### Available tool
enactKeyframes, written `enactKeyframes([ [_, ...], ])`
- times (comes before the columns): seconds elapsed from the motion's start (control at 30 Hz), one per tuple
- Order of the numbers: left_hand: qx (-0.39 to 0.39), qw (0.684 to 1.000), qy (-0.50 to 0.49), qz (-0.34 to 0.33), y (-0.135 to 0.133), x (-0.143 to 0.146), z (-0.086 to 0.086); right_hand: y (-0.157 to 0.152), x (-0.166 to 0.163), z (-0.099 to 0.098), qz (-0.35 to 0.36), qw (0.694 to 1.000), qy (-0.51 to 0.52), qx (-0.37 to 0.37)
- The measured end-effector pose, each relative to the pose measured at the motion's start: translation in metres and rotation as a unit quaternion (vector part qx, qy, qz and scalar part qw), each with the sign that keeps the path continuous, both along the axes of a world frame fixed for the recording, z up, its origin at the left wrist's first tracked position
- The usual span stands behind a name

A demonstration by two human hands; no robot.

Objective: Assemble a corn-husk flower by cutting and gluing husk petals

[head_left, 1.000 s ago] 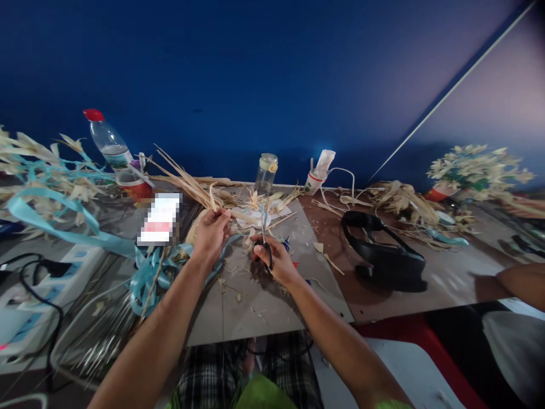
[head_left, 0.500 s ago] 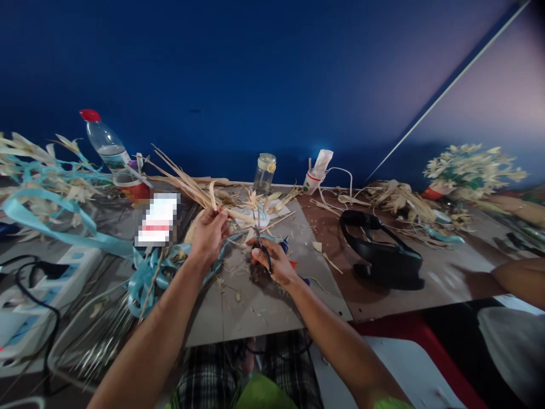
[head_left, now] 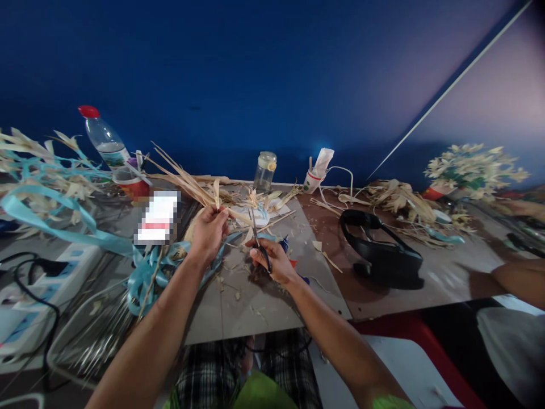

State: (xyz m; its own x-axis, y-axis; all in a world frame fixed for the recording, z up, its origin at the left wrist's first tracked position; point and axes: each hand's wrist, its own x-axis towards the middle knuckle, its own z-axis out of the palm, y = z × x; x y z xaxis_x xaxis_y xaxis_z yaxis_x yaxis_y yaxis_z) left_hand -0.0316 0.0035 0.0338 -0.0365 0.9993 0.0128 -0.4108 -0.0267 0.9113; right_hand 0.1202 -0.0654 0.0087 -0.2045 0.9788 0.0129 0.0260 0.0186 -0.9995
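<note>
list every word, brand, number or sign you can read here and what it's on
None can be read for certain.
Label on the red-capped bottle: too small and blurred.
Green mark on the white cup: too small.
Bright rectangle: pixelated, unreadable.
White power strip: no lettering can be made out.

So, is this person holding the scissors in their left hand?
No, the right hand holds the scissors, while the left hand pinches a pale dried strip.
</note>
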Motion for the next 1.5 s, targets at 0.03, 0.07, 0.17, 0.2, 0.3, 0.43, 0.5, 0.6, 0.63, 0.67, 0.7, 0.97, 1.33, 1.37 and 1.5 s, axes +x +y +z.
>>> enactKeyframes([
  [0.03, -0.003, 1.000, 0.003, 0.002, 0.000, 0.000, 0.001, 0.000, 0.000, 0.000, 0.000, 1.000, 0.000, -0.001],
  [0.07, -0.004, 1.000, 0.005, 0.003, 0.000, -0.001, 0.001, 0.000, 0.000, 0.001, -0.001, 1.000, 0.000, -0.001],
  [0.17, 0.002, 1.000, 0.006, 0.003, 0.001, -0.001, -0.001, -0.001, 0.000, 0.002, 0.000, 1.000, -0.003, -0.007],
  [0.2, 0.008, 1.000, 0.007, 0.003, 0.002, -0.002, -0.002, -0.001, 0.000, 0.003, -0.001, 1.000, -0.004, -0.011],
  [0.3, 0.022, 1.000, 0.014, 0.005, 0.003, -0.002, -0.004, -0.002, -0.001, 0.003, -0.002, 1.000, -0.006, -0.015],
  [0.43, 0.007, 1.000, 0.022, 0.009, 0.003, -0.002, -0.003, -0.002, -0.001, 0.001, -0.002, 1.000, -0.003, -0.015],
  [0.5, 0.004, 1.000, 0.020, 0.009, 0.002, -0.002, -0.003, -0.001, -0.001, 0.001, -0.002, 1.000, -0.006, -0.016],
  [0.6, 0.005, 1.000, 0.020, 0.007, 0.003, -0.003, -0.003, -0.001, -0.002, 0.001, -0.002, 1.000, -0.011, -0.015],
  [0.63, 0.003, 1.000, 0.022, 0.009, 0.003, -0.003, -0.003, -0.001, -0.002, 0.001, -0.002, 1.000, -0.014, -0.012],
  [0.67, 0.000, 1.000, 0.025, 0.011, 0.003, -0.003, -0.004, -0.001, -0.002, 0.000, -0.003, 1.000, -0.016, -0.009],
  [0.7, -0.004, 1.000, 0.028, 0.013, 0.004, -0.004, -0.004, 0.000, -0.002, -0.001, -0.004, 1.000, -0.018, -0.006],
  [0.97, -0.011, 0.999, 0.044, 0.026, 0.006, -0.007, -0.001, 0.002, -0.002, -0.017, -0.001, 0.998, -0.040, 0.042],
  [1.33, 0.007, 1.000, 0.005, 0.013, 0.006, -0.007, -0.001, -0.001, 0.000, 0.000, -0.001, 1.000, 0.003, -0.031],
  [1.37, 0.001, 1.000, 0.001, 0.014, 0.006, -0.007, 0.000, -0.001, 0.000, 0.000, 0.002, 1.000, 0.003, -0.031],
  [1.5, -0.012, 1.000, -0.004, 0.012, 0.004, -0.006, 0.002, -0.001, 0.000, -0.002, 0.008, 1.000, 0.004, -0.023],
])
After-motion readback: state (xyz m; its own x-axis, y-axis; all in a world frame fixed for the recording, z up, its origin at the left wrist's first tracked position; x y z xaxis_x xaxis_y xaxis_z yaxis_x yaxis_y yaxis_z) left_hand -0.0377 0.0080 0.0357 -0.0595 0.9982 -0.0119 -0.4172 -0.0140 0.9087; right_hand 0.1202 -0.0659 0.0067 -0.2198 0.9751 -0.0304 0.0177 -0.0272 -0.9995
